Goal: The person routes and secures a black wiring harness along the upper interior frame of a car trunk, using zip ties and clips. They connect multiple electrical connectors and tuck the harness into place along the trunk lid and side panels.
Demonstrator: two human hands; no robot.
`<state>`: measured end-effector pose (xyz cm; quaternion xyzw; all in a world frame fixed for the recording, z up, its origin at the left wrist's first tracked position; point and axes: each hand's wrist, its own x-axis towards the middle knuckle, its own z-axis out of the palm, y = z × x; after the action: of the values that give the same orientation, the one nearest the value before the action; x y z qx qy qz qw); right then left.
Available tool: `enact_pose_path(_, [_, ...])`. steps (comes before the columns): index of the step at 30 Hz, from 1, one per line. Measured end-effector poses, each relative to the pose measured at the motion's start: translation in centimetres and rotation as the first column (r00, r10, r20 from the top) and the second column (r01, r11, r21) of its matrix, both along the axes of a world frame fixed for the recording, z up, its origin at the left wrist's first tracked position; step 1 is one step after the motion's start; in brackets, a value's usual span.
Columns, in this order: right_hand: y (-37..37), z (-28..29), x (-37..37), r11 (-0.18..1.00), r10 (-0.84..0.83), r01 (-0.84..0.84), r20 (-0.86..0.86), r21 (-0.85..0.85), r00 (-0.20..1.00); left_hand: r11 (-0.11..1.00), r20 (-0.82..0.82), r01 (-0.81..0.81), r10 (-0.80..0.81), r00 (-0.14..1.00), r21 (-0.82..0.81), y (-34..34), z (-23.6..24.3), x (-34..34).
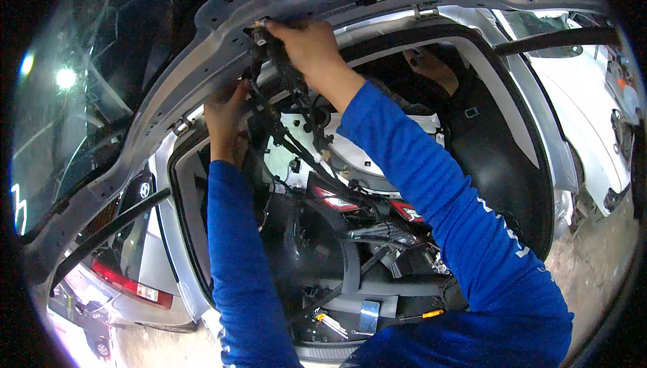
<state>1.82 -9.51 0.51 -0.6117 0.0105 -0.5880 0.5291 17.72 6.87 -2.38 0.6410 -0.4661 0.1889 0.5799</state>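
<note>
Both my arms, in blue sleeves, reach up to the raised tailgate frame of a car. A black wiring harness hangs from its inner edge down into the cargo area. My right hand is closed on the top of the harness, its fingertips beside a connector at the frame. Lower and to the left, my left hand has its thumb and fingers against the harness strands below the frame edge. What lies inside its fingers is partly hidden.
Loose tail lamps, a yellow-handled screwdriver and a blue flat object lie in the cargo area. Gas struts flank the opening. Another person's hand seems to show inside. A grey car stands left, a white one right.
</note>
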Motion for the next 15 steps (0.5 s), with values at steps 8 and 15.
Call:
enact_pose_path(8, [1.6, 1.1, -1.0, 0.686, 0.636, -0.669, 0.210, 0.287, 0.743, 0.992, 0.035, 0.080, -0.077, 0.996, -0.096, -2.2, -0.6, 0.9])
enact_pose_path(15, [1.7, 1.2, 1.1, 0.984, 0.143, -0.141, -0.016, 0.105, 0.990, 0.571, 0.624, -0.798, 0.556, 0.549, 0.193, -3.2, 0.2, -3.8])
